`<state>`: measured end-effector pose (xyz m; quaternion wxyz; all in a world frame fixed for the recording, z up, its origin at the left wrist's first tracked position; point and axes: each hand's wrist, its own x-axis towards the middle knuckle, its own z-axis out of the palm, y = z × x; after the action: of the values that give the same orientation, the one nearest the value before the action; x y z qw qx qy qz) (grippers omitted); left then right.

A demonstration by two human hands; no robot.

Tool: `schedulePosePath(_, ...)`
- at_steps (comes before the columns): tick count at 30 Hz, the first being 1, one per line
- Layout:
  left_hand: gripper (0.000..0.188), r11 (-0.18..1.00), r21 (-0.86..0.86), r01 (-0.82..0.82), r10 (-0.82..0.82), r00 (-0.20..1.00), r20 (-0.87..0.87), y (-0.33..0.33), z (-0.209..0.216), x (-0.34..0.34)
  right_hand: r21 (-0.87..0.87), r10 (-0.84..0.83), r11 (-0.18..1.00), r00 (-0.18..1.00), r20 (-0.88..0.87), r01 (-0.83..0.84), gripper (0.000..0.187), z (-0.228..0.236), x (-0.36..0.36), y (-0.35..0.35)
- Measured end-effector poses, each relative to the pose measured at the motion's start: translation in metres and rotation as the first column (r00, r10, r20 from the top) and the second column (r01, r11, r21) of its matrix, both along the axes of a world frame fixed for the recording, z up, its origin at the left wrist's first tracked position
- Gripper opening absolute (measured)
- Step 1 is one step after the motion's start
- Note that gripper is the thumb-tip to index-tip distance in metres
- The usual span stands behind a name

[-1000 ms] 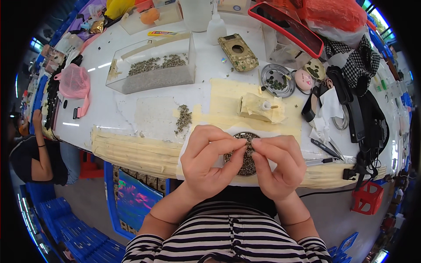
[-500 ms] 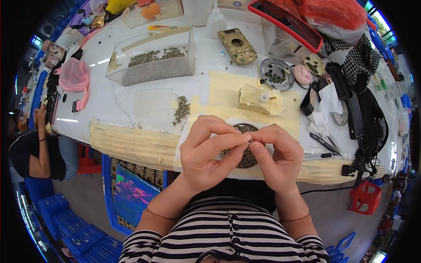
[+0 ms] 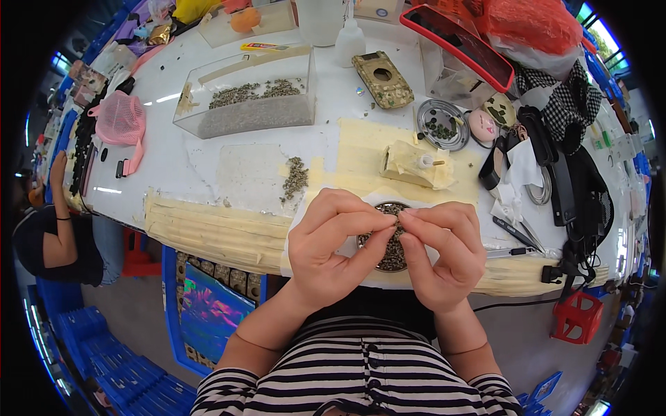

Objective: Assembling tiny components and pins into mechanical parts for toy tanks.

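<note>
Both my hands meet over a round metal dish (image 3: pixel 393 258) filled with small grey-brown parts. My left hand (image 3: pixel 338 243) pinches with thumb and forefinger, and my right hand (image 3: pixel 445 249) does the same, their fingertips touching. Whatever sits between the fingertips is too small to make out. The dish rests on white paper at the table's front edge, partly covered by my fingers. Left of my hands lies a loose pile of similar small parts (image 3: pixel 295 178). Beyond them a tan block wrapped in masking tape (image 3: pixel 409 165) carries a white nozzle-like piece.
A clear box of small parts (image 3: pixel 257 114) stands at the far left. A camouflage model tank hull (image 3: pixel 383 80), a dish of dark green pieces (image 3: pixel 441 126) and a red-cased phone (image 3: pixel 461 48) are farther back. Tweezers (image 3: pixel 517 232) and black straps lie right. A person (image 3: pixel 59 236) sits at left.
The fingertips of both hands remain together, while my right fingers have shifted and curled slightly. The whole view has moved a little, so the table things appear slightly lower and farther right.
</note>
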<state>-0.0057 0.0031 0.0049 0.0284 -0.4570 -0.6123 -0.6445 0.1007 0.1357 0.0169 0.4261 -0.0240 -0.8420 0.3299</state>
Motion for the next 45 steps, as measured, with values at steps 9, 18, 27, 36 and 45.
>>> schedulePosePath(9,0.027,0.998,0.029,0.057,-0.056,0.998,-0.012,0.0046,-0.001,-0.001,-0.459,0.216,0.874,0.974,0.063,-0.163,0.01,-0.0034,0.0051,0.0056)
schedulePosePath(18,0.024,1.0,-0.003,-0.022,0.022,0.999,-0.029,0.0075,-0.0015,-0.0001,-0.203,0.063,0.977,0.998,0.005,-0.061,0.02,0.0013,0.0042,0.0034)
schedulePosePath(27,0.023,0.999,-0.011,0.052,-0.051,0.994,0.102,0.0023,0.0006,-0.002,-0.119,0.021,0.993,0.996,0.09,-0.01,0.025,0.0011,0.0036,0.0004)
schedulePosePath(36,0.021,0.997,-0.01,0.08,-0.08,0.997,-0.014,0.0057,0.0022,-0.001,-0.607,0.247,0.781,0.965,0.088,-0.145,0.009,-0.0015,0.0075,0.0043)
schedulePosePath(45,0.016,1.0,0.007,-0.013,0.012,0.996,0.084,0.0077,-0.0007,0.0018,-0.053,-0.006,0.999,1.0,-0.025,0.005,0.019,0.0017,0.0045,0.0007)
